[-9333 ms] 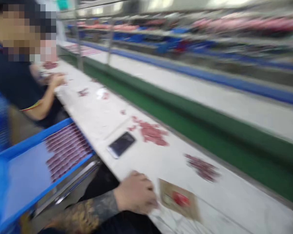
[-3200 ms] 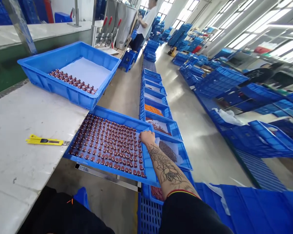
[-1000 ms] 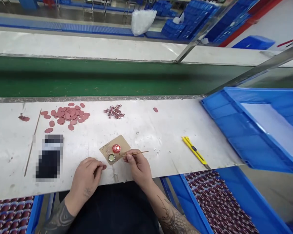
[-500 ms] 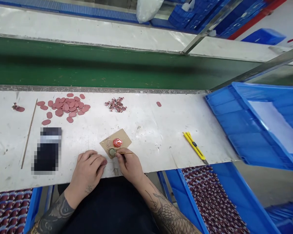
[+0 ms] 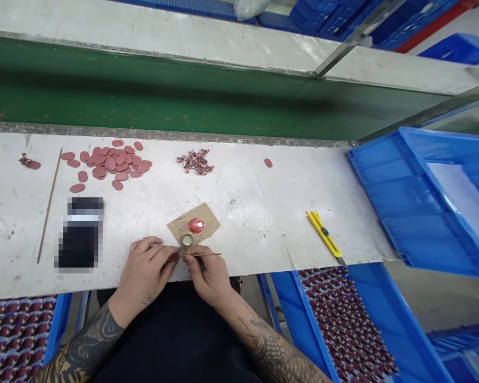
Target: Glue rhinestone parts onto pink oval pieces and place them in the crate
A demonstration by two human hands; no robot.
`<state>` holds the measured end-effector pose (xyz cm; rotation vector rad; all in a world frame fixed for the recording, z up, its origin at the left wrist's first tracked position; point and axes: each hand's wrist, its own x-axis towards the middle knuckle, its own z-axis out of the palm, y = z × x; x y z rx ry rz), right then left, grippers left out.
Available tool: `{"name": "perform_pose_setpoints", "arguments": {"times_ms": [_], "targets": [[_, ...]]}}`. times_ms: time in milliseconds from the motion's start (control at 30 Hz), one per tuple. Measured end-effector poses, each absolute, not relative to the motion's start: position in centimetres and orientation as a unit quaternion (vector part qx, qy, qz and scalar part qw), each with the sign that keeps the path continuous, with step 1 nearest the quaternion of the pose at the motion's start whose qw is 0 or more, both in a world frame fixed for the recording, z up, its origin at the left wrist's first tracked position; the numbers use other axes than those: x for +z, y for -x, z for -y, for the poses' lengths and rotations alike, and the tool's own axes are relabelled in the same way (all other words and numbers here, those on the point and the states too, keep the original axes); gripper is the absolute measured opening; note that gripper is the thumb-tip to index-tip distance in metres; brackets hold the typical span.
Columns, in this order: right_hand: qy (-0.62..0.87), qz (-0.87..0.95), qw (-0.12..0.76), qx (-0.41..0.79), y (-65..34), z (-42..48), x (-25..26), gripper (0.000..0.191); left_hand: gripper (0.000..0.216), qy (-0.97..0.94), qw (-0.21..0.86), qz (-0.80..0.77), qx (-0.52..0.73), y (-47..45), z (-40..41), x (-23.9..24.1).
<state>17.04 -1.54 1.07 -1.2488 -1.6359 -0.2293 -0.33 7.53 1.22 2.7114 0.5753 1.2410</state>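
My left hand (image 5: 146, 274) rests at the near edge of the table, fingers pinched round a small dark-red piece (image 5: 174, 257), mostly covered by them. Close beside it, my right hand (image 5: 208, 274) grips a thin wooden stick (image 5: 214, 254), its tip pointing left at that piece. Just beyond the fingertips lies a tan card (image 5: 205, 214) sprinkled with tiny bits. On the card are a shiny red round piece (image 5: 197, 225) and an upturned bottle cap (image 5: 187, 240) with a pale greenish inside.
A pile of pinkish-red ovals (image 5: 117, 162) lies at the left, small dark-red pieces (image 5: 195, 161) right of it. A long stick (image 5: 50, 207) and a blurred dark object (image 5: 80, 234) are left. A yellow utility knife (image 5: 323, 236) and blue crate (image 5: 377, 197) stand right.
My right hand has drawn the stick's tip back from the bottle cap to my left fingertips. The camera view has shifted slightly.
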Motion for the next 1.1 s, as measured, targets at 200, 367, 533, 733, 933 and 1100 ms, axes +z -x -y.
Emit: {"name": "perform_pose_setpoints", "arguments": {"times_ms": [200,367,533,733,933,1100], "targets": [[0.533,0.696,0.472,-0.094,-17.1,0.6,-0.3,0.008,0.024,-0.896,0.054,-0.194,0.396,0.4,-7.7,1.1],[0.536,0.702,0.455,-0.112,-17.1,0.2,-0.4,0.009,0.028,-0.895,0.051,-0.196,0.398,0.6,-7.5,1.1],[0.535,0.711,0.439,-0.127,-16.8,0.3,0.0,0.007,0.025,-0.900,0.054,-0.202,0.383,0.5,-7.4,1.5],[0.545,0.635,0.533,-0.127,-17.8,1.5,1.5,0.012,0.017,-0.900,0.058,-0.197,0.385,0.5,-7.6,1.3],[0.575,0.629,0.495,-0.168,-18.9,0.4,1.5,0.007,0.020,-0.902,0.062,-0.186,0.385,0.7,-7.8,1.1],[0.573,0.625,0.506,-0.160,-18.7,0.6,1.4,0.007,0.027,-0.898,0.048,-0.173,0.402,0.7,-7.9,1.1]]}}
